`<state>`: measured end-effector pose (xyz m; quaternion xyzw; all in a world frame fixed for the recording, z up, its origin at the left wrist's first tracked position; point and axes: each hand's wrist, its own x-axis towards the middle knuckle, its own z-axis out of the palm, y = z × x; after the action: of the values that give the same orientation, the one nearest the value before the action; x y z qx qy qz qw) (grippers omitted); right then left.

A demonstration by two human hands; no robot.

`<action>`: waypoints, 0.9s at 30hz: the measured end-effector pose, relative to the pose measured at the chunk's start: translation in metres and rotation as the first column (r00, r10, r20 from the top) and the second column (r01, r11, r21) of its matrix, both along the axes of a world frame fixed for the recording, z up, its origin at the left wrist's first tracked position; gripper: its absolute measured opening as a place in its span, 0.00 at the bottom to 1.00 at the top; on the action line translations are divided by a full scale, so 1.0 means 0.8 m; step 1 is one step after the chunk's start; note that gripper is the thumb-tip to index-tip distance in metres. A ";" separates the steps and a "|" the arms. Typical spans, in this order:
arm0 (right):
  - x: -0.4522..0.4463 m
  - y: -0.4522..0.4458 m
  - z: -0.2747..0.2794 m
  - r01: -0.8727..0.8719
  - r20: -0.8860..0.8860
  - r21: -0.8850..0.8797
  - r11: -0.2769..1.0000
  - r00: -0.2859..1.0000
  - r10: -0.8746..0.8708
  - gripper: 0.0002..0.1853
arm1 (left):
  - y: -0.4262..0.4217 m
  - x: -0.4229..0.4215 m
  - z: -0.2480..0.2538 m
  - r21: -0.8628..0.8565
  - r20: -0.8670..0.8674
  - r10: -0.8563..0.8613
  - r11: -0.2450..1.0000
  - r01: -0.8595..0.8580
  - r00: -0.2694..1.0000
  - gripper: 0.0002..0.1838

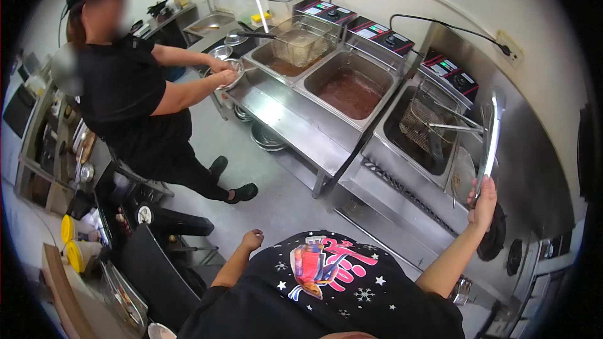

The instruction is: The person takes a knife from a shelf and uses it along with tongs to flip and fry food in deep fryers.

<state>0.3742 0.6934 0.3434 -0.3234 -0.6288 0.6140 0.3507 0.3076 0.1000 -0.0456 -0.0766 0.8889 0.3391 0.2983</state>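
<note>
At right, the right hand [483, 205] covers the lower end of the tongs [493, 135]; upper left, a co-worker's head [103, 9] is blurred!

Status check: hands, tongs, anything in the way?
Right hand holds metal tongs near closest fryer. Left hand seemingly empty. Wire basket in that fryer; co-worker off left.

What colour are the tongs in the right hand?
The tongs are shiny silver, seen best in the head view.

Bright, diffuse indoor light; glare on worktop [273, 112] and tongs [494, 133]; wide-angle curvature, dark corners; person's head [100, 1] partly blurred.
</note>
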 end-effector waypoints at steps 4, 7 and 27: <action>0.036 -0.052 0.018 -0.112 -0.335 -0.333 0.936 0.942 -0.007 0.17 | -0.015 0.004 0.035 -0.022 -0.001 -0.187 0.982 0.187 0.982 0.17; 0.061 -0.078 0.014 -0.234 -0.468 -0.399 0.887 0.884 0.023 0.19 | -0.057 0.015 0.031 -0.034 0.041 -0.104 0.994 0.105 0.994 0.16; 0.280 -0.191 0.031 0.012 -0.591 -0.363 0.932 0.770 -0.240 0.20 | -0.158 0.046 -0.011 -0.124 -0.001 -0.233 0.965 0.231 0.972 0.17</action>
<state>0.5982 0.5409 0.3682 -0.1983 -0.3375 0.7595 0.5196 0.3442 -0.0263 -0.0548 0.0124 0.9133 0.2467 0.3238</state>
